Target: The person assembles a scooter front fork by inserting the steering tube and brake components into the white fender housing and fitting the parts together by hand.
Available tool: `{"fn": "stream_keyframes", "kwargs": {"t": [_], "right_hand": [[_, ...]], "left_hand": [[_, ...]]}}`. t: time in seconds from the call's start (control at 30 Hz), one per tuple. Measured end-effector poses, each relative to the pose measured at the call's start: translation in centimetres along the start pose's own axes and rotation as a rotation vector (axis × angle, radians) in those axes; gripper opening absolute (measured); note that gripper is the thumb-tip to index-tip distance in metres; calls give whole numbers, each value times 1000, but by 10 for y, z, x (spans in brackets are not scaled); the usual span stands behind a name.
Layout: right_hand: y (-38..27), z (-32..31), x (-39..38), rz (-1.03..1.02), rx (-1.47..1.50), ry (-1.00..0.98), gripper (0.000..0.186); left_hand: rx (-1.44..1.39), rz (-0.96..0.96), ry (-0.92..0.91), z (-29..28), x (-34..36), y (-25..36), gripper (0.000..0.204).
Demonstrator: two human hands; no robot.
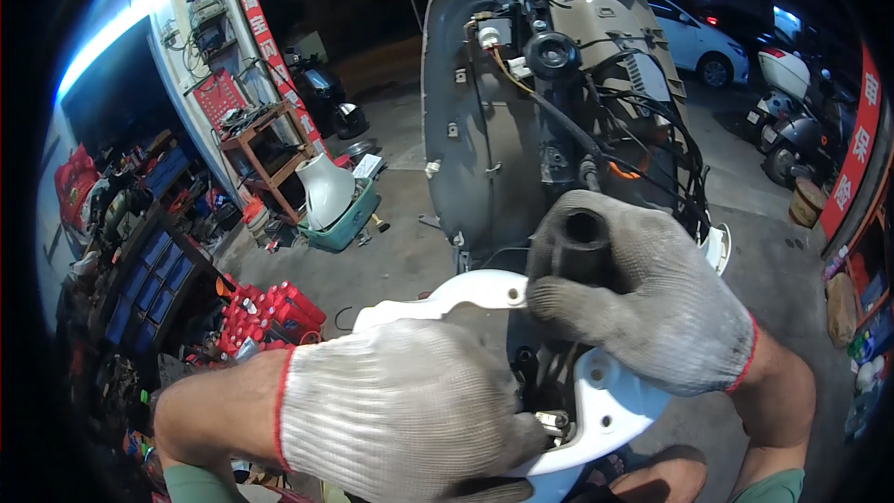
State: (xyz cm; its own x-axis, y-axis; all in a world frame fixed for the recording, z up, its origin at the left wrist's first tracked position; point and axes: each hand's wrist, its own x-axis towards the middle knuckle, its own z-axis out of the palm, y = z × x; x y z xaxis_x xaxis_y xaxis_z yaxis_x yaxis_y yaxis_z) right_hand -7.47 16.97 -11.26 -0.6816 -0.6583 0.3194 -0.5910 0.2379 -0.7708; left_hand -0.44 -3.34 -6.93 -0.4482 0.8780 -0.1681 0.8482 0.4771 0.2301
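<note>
A partly stripped scooter stands before me, the grey inner side of its front panel (456, 158) and its wiring bare. My right hand (652, 289), in a grey-white knit glove, is closed round a short black hollow cylinder (586, 226), open end up. It is above the right side of the opening in a white body panel (475, 289). My gloved left hand (410, 410) reaches over the panel's near left side, fingertips at the opening. Its fingers are largely hidden and smeared. Beside them is a small metal part (553, 421) inside the opening.
Black cables (666, 121) run down the scooter's right side. Left of it are red bottles (270, 312), a green tub (340, 224) with a white panel, a wooden shelf (270, 149) and blue bins (149, 275). A white car (694, 37) and parked scooter (782, 112) stand at right.
</note>
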Motion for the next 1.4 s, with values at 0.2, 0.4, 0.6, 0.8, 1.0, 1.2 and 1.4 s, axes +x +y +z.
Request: {"fn": "stream_keyframes", "kwargs": {"t": [0.2, 0.4, 0.6, 0.8, 1.0, 1.2, 1.4], "right_hand": [[-6, -5, -3, 113, 106, 24, 19], [-2, -5, -5, -10, -2, 35, 23], [7, -23, -22, -99, 41, 77, 23], [17, -32, -25, -90, 67, 58, 27], [26, -27, -32, -29, 72, 75, 37], [41, -7, -35, -22, 232, 75, 36], [50, 14, -38, 10, 357, 83, 32]], "left_hand": [[79, -107, 170, 8, 0, 19, 27], [-13, -174, -70, -5, 3, 22, 41], [-215, -86, 25, 2, 18, 14, 43], [-267, -175, 69, 17, 24, 8, 39], [-146, -128, 148, 52, 29, 3, 41], [-20, -187, 110, 70, 31, 8, 45], [-42, -205, 123, 95, 30, 3, 44]]}}
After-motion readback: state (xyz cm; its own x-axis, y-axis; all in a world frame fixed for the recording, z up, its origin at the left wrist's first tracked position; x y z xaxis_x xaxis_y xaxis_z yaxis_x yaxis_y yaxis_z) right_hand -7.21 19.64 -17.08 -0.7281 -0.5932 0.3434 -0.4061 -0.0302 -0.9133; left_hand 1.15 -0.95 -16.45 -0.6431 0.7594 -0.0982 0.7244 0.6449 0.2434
